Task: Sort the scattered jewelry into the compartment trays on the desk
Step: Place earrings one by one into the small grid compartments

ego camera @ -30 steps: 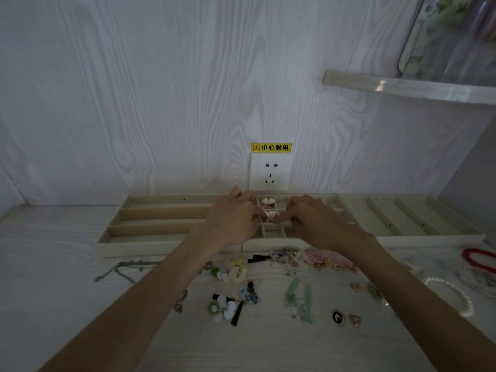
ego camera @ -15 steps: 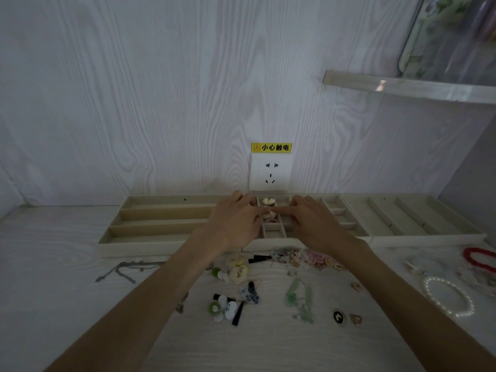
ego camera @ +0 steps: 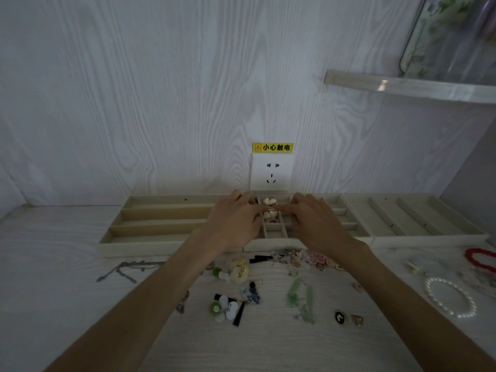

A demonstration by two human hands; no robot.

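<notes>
My left hand [ego camera: 236, 224] and right hand [ego camera: 314, 224] hover together over the middle tray [ego camera: 349, 226], forefingers nearly meeting above a small compartment in its centre column, fingers extended and holding nothing I can make out. Two cream heart pieces [ego camera: 269, 201] lie in the rearmost cell of that column, and more small hearts [ego camera: 270, 214] sit in the cell just below my fingertips. The left tray [ego camera: 161, 218], with long slots, and the right tray [ego camera: 418, 221], with angled dividers, flank it along the wall beneath a socket [ego camera: 271, 171] and its yellow warning label [ego camera: 272, 147]. On the pale worktop [ego camera: 80, 304] in front of the trays the rest of the jewelry lies scattered: a grey chain [ego camera: 128, 269], flower-shaped earrings [ego camera: 237, 272], green bead earrings [ego camera: 300, 299], a pink cluster [ego camera: 314, 257], a black oval stud [ego camera: 339, 317], a pearl bracelet [ego camera: 451, 298] and a red bracelet [ego camera: 480, 260] at the far right.
</notes>
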